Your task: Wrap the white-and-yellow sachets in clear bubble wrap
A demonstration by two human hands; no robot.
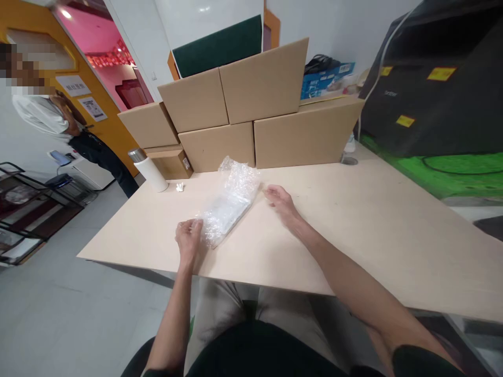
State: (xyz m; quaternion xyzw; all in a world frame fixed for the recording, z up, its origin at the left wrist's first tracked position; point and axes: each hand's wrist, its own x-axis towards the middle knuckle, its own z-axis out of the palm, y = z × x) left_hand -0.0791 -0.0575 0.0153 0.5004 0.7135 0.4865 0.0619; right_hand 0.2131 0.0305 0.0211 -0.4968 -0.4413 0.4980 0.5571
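1. Bubble wrap lies aslant on the desk, in front of the stacked cardboard boxes, with a flat, pale item showing inside; what that item is, I cannot tell
2. Left hand pinches the near left edge of the wrap, fingers drawn narrow
3. Right hand is just beside the far right edge, fingers curled and close together – whether they grip anything thin, I cannot tell
4. Main risk, as I judge it: with the hold mostly at one corner, a sharp pull could swing the bundle round or let the item slide out
5. The loose far end looks light and springy, so it could flop open or snag
6. White bottle stands near the left side – a wide sweep of the left arm might tip it
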